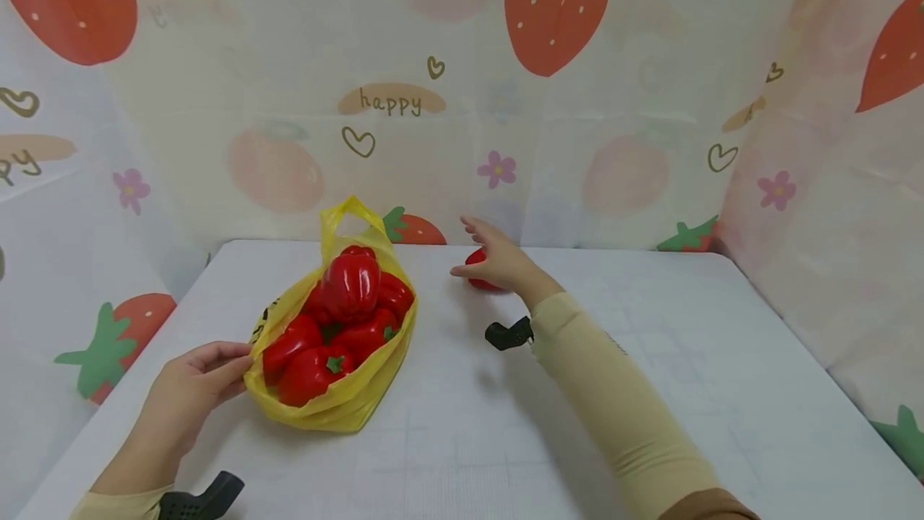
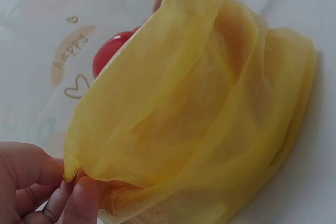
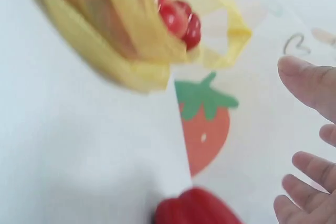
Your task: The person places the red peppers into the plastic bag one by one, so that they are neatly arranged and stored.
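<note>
A yellow plastic bag (image 1: 386, 392) stands on the left half of the table, its mouth wide and one handle loop sticking up at the back. Several shiny red bell peppers (image 1: 351, 287) with green stems fill it. My left hand (image 1: 198, 392) pinches the bag's left rim between thumb and fingers, seen closely in the left wrist view. At the table's back, a single red bell pepper (image 1: 476, 259) lies partly hidden behind my right hand (image 1: 505, 259). That hand hovers with fingers spread and thumb apart, holding nothing; the right wrist view shows the lone pepper (image 3: 197, 208) below it.
The white table (image 1: 650, 375) reaches back to a fabric wall (image 1: 462, 143) printed with strawberries, hearts and the word happy. Similar fabric hangs on both sides. A black wrist mount (image 1: 508, 334) shows at the right sleeve, another (image 1: 202, 497) at the left.
</note>
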`<control>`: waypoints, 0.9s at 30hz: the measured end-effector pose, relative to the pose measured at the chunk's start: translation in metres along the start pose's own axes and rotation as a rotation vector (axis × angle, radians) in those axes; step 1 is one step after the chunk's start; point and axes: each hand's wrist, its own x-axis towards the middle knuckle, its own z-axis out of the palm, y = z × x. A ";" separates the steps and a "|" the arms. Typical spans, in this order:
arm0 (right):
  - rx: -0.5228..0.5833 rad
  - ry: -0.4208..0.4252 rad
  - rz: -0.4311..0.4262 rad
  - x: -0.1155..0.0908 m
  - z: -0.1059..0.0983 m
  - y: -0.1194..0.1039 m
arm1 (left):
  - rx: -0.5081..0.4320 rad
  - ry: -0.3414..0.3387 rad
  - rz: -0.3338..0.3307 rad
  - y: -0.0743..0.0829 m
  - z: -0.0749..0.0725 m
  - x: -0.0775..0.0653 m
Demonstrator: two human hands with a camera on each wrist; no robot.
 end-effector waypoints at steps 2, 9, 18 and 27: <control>-0.030 0.005 0.025 0.000 -0.002 0.009 | -0.003 -0.002 -0.006 -0.001 0.000 0.000; -0.058 0.010 0.078 -0.001 -0.009 0.033 | -0.011 -0.005 -0.017 -0.002 0.001 0.001; -0.098 -0.032 0.103 -0.002 -0.010 0.050 | 0.004 0.001 -0.007 -0.002 0.001 0.001; -0.086 -0.020 0.098 -0.004 -0.009 0.052 | 0.000 0.002 -0.012 -0.001 0.001 0.002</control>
